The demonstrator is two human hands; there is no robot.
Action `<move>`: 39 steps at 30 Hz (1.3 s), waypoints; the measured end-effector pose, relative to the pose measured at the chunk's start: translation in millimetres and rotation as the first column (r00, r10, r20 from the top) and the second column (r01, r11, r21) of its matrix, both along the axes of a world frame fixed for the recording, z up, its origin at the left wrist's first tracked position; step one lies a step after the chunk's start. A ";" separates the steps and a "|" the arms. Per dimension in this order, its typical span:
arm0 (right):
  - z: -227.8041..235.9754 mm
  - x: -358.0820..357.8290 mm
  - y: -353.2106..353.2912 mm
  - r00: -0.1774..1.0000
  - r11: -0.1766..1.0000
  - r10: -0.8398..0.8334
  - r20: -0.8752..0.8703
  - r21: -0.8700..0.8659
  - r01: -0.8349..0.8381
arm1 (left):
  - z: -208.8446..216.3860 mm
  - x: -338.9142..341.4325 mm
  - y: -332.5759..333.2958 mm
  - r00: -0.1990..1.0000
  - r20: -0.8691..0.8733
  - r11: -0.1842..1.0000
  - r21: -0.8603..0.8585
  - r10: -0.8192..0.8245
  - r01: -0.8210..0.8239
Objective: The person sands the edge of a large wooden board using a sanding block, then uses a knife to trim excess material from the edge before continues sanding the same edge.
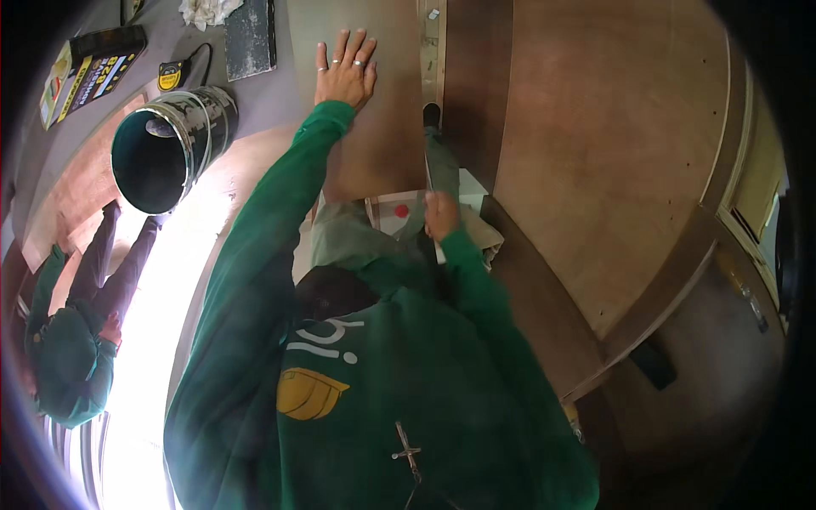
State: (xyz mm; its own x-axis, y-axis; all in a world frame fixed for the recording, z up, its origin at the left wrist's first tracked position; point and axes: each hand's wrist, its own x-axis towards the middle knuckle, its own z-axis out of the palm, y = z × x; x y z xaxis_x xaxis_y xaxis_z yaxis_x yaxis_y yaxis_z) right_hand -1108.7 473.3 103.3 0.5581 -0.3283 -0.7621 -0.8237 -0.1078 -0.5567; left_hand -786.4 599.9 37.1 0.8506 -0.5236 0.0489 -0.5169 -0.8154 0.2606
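Observation:
My left hand [344,78] lies flat with its fingers spread on a brown wooden board [378,149], with rings on some fingers. Beside the board's near right corner, my right hand [441,216] is closed. A thin pale edge rises from that fist along the side of the board, but what the fist holds I cannot make out. The board spans in front of my body, above my lap. Under its near edge shows a white surface with a red round spot [401,211].
A dark bucket [223,115] tips on its side at the left, near a yellow-black tape measure [172,76], a printed box [100,72], a dark flat slab [251,38] and a white rag [208,10]. Another person [72,357] is at far left. Wooden panels [612,144] stand right.

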 end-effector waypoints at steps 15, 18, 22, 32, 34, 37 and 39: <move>30.5 0.5 17.3 0.985 0.998 -0.052 -0.162 0.010 0.054 | -2.6 -5.9 0.8 1.000 0.028 0.999 -0.034 0.006 -0.005; 2.4 23.2 1.6 0.988 1.000 0.021 -0.151 -0.019 -0.024 | 1.5 -3.6 -1.3 1.000 0.028 0.999 -0.054 -0.001 0.002; -11.2 -17.4 2.0 0.990 0.980 0.137 -0.042 -0.142 -0.142 | 3.6 -5.6 -2.3 0.999 0.036 1.000 -0.030 0.005 -0.004; -8.0 -14.8 0.5 0.990 0.991 0.105 -0.094 -0.078 -0.112 | 0.2 -4.2 0.2 0.999 0.046 0.999 -0.054 0.010 -0.007; 4.3 -19.7 6.9 0.985 0.996 0.060 -0.162 -0.057 -0.070 | 4.7 -1.7 -3.7 0.999 0.032 0.998 -0.066 0.003 -0.001; -2.4 6.3 8.9 0.977 0.999 0.004 -0.213 -0.031 -0.011 | 3.6 -4.1 -2.1 1.000 0.030 0.996 -0.088 0.004 -0.001; -5.5 19.5 -2.8 0.986 1.000 0.012 -0.167 0.020 -0.009 | 2.3 -6.8 -2.7 0.999 0.043 0.998 -0.068 -0.002 0.005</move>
